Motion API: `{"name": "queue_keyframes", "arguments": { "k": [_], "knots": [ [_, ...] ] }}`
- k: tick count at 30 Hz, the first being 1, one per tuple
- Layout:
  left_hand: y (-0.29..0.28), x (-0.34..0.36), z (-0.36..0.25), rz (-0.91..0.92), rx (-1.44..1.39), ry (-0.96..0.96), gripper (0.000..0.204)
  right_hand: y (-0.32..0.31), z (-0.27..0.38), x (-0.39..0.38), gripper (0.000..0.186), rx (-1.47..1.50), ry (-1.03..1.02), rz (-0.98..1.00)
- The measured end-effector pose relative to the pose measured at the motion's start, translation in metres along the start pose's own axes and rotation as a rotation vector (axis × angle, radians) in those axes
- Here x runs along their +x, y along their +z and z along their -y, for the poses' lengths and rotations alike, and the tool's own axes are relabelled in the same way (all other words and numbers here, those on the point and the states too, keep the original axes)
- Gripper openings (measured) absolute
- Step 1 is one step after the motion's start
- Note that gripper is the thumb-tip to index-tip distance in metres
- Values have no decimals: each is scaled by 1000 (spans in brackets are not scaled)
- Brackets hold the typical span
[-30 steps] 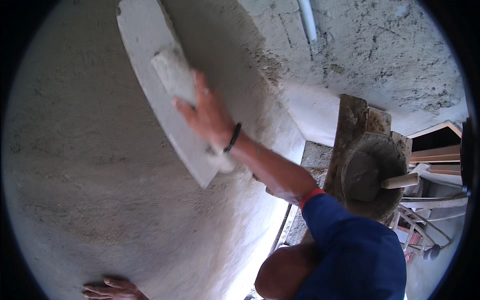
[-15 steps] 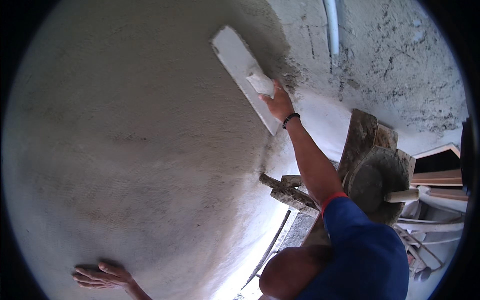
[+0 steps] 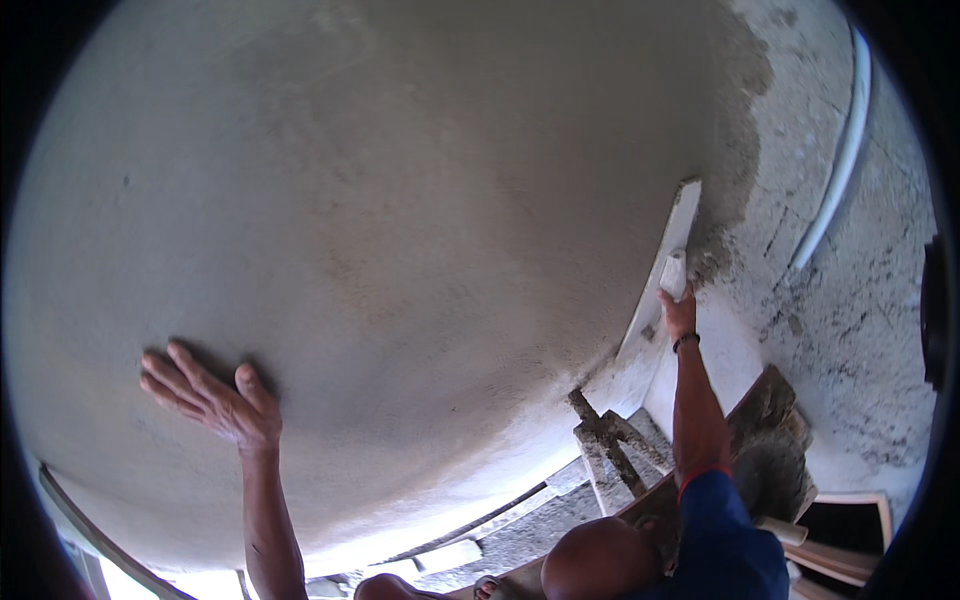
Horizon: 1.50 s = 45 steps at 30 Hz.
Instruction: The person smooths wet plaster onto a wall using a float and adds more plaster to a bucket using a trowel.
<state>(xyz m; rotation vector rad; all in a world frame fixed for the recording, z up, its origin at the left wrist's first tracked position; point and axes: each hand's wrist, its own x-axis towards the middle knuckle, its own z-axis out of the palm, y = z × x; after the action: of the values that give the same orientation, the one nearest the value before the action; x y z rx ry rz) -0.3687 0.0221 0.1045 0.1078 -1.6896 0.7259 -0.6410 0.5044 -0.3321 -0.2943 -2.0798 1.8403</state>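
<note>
My right hand (image 3: 680, 314), with a dark bracelet at the wrist, is closed round the handle of a long white plastering float (image 3: 682, 215). The float lies tilted against the grey plastered surface (image 3: 430, 220), close to the edge of the darker damp plaster, and its blade shows as a narrow strip. My left hand (image 3: 222, 402) rests on the plaster at the lower left, fingers spread and holding nothing. The right arm has a blue sleeve (image 3: 715, 520) with a red hem.
Rough older wall (image 3: 850, 320) with a pale pipe (image 3: 845, 165) lies at the right. Below my right arm are a mortar-crusted wooden piece (image 3: 610, 440), a dark round pan (image 3: 775, 475) and a wooden handle (image 3: 782, 529). A curved dark edge (image 3: 95, 540) shows at the lower left.
My view has shifted. The float appears farther right and lower, turned more edge-on, still in my right hand. My left hand shows higher and larger, still against the plaster.
</note>
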Motion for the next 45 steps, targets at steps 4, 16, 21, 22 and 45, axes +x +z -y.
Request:
{"name": "queue_keyframes", "arguments": {
  "k": [4,16,21,22,45],
  "knots": [
    [5,-1,-8,-29,-17,5,77,21,63,-55,57,155,-147,-51],
    [0,-3,-10,-3,-103,-25,77,91,385,-199,65,-28,-868,290],
    [-15,3,-8,4,-262,-93,75,106,371,-227,67,-65,-815,366],
    [-19,4,-7,-20,-362,-121,74,110,339,-233,66,-73,-781,398],
    [-16,0,38,-87,-340,-795,84,56,599,-127,43,143,-864,356]
  ]
}}
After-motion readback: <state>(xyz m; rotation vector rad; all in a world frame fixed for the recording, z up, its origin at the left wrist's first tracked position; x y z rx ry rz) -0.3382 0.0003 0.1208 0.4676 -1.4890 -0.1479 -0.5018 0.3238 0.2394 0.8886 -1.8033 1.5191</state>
